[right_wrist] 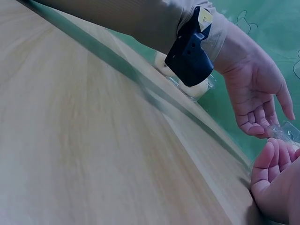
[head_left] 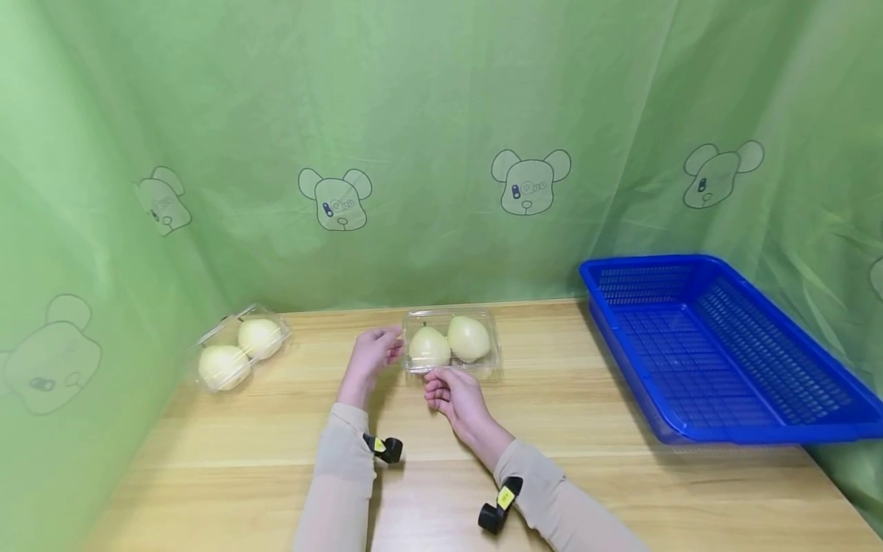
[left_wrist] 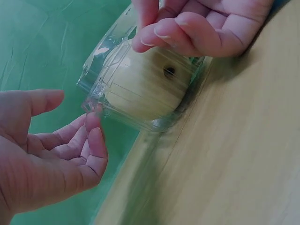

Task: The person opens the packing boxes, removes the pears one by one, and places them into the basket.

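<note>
A clear plastic clamshell box (head_left: 451, 313) holds two pale yellow pears (head_left: 469, 339) near the table's back edge. My left hand (head_left: 375, 353) is at the box's left side. In the left wrist view, its fingertips touch a corner of the box, fingers loosely bent and thumb standing apart. My right hand (head_left: 458, 399) pinches the front edge of the box between thumb and index finger, its other fingers curled in. One pear (left_wrist: 140, 89) shows through the box wall close up, a dark hollow on its surface.
A second clear box (head_left: 251, 310) with two pears (head_left: 224, 366) stands at the back left, beside the green curtain (head_left: 428, 115). On the right is a large blue plastic basket (head_left: 621, 360) with mesh sides. Everything stands on a wood-grain table (head_left: 262, 468).
</note>
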A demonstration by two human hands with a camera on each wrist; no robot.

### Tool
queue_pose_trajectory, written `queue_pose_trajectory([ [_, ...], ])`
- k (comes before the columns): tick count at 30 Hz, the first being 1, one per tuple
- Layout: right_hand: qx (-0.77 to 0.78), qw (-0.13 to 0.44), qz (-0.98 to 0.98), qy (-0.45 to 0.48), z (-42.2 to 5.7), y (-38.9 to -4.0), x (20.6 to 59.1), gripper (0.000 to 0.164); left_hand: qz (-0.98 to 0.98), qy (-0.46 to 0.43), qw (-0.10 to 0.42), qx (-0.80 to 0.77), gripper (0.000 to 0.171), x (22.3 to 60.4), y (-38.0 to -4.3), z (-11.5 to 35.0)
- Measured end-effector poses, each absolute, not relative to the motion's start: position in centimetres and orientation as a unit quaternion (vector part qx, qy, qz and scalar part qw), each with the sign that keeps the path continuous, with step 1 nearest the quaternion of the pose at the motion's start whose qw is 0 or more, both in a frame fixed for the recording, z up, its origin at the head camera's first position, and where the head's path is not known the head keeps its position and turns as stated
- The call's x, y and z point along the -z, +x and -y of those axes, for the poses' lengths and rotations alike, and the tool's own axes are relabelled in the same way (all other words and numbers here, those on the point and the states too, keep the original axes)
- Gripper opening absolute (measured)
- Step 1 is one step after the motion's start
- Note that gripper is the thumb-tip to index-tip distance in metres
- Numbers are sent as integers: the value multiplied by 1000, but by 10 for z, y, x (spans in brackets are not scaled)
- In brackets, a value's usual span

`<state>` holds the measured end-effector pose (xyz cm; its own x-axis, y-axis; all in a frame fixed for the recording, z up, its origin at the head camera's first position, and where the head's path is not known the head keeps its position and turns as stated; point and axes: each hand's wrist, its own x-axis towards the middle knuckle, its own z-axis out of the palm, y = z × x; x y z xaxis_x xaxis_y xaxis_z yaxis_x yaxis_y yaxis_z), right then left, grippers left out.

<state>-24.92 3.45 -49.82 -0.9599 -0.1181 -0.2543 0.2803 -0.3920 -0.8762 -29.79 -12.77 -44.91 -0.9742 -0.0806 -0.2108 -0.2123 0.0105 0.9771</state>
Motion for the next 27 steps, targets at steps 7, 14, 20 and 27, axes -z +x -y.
queue_pose_trajectory([
  [7,832,117,-537,79,-35,-249,498,18,-771,-96,27,-629,42,449,-298,124],
  [14,831,108,-540,79,-34,-248,498,18,-807,-87,33,-584,56,449,-295,122],
  [20,831,102,-542,80,-33,-248,499,19,-815,-83,33,-572,57,448,-294,121],
  [27,830,104,-543,74,-33,-246,499,18,-805,-96,39,-584,58,447,-292,121],
])
